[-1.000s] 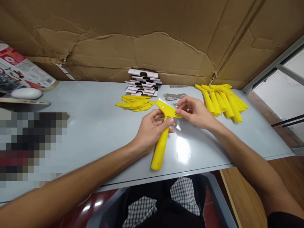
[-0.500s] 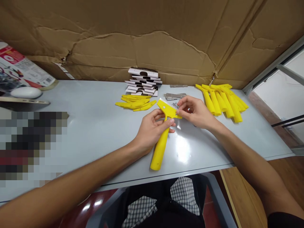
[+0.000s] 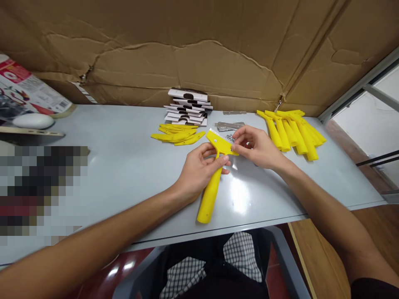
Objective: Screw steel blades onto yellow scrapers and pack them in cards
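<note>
A yellow scraper (image 3: 210,195) with a hollow handle is gripped by my left hand (image 3: 202,166), whose fingers and thumb close round its neck just below the wide head. A thin blade shows along the head's upper edge. One screw (image 3: 215,140) sits in the head's left side. At the head's right end, the thumb and fingertips of my right hand (image 3: 254,145) pinch at a small screw (image 3: 231,150), mostly covered by them. Behind the right fingertips lies a small heap of loose screws (image 3: 230,137). Metal blades (image 3: 230,126) are piled just beyond.
Yellow clamp plates (image 3: 177,136) lie left of the scraper, before a stack of folded white cards (image 3: 188,109). Several yellow scraper handles (image 3: 293,131) are grouped at the right. Cardboard (image 3: 156,62) walls the table's back. A white mouse (image 3: 33,121) rests far left.
</note>
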